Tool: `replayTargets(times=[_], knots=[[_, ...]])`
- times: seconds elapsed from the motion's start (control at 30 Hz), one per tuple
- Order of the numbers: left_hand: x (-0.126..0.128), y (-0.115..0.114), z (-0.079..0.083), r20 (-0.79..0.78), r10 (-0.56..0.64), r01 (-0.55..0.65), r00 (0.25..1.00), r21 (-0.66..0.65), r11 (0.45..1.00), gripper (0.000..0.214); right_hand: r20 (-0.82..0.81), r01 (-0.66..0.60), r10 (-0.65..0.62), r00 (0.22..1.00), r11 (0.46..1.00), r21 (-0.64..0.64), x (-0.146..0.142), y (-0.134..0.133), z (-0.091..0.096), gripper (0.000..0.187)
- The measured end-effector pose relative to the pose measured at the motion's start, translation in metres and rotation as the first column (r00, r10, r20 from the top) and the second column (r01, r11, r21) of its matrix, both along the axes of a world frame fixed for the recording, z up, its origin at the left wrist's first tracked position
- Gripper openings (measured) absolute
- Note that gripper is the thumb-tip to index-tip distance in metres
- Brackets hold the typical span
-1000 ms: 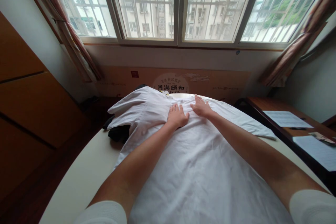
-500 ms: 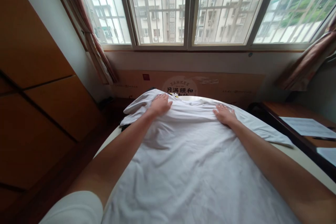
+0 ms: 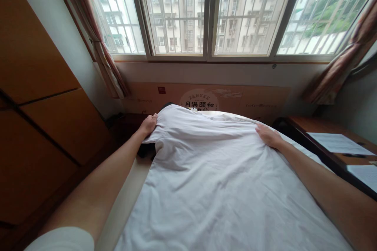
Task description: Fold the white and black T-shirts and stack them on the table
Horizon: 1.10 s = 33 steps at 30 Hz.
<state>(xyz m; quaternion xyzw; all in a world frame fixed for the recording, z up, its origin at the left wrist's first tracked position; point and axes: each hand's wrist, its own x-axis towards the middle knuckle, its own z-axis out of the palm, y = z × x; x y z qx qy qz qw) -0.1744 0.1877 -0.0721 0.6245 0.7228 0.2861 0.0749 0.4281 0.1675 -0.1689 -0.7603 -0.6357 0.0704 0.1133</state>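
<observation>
A white T-shirt [image 3: 218, 172] lies spread over a pale round table [image 3: 123, 204], its collar toward the window. My left hand [image 3: 148, 124] is at the far left, fingers curled on the edge of the shirt's left sleeve. My right hand [image 3: 269, 135] lies flat with fingers stretched out on the shirt's right shoulder. A dark garment [image 3: 145, 151] shows partly under the left sleeve.
A printed cardboard panel [image 3: 206, 100] leans against the wall under the barred window [image 3: 206, 11]. Wooden cabinets [image 3: 38, 117] fill the left side. A dark desk [image 3: 332, 145] with papers stands at the right. Curtains hang at both window ends.
Both hands have slid apart from the collar area across the shirt; the left now grips the left sleeve's edge, the right rests at the right shoulder. The sleeve lies flatter.
</observation>
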Motion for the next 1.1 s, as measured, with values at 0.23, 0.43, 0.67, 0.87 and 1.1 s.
replayTargets(times=[0.23,0.43,0.67,0.87,1.1], knots=[[-0.036,-0.008,0.001,0.144,-0.067,0.048,0.987,0.132,0.990,0.025,0.061,0.038,-0.036,0.997,0.999,-0.022,0.049,-0.032,-0.008,0.067],[-0.021,0.009,0.016,0.028,0.169,-0.170,0.985,0.088,0.981,0.020,0.080,0.058,-0.056,0.995,0.998,-0.020,0.048,-0.036,-0.006,0.065],[0.035,-0.011,0.020,-0.150,0.107,-0.073,0.983,0.220,0.973,0.049,0.109,0.062,-0.064,0.992,0.998,0.022,0.021,-0.040,0.000,0.067],[0.077,-0.015,0.007,-0.375,-0.337,0.374,0.863,0.027,0.927,0.069,0.087,-0.086,0.090,0.992,0.995,-0.051,-0.023,-0.046,0.003,0.069],[0.087,-0.075,-0.001,-0.503,-0.084,0.183,0.860,0.151,0.971,0.071,0.131,0.007,0.002,0.991,0.998,-0.065,-0.004,-0.060,0.013,0.068]])
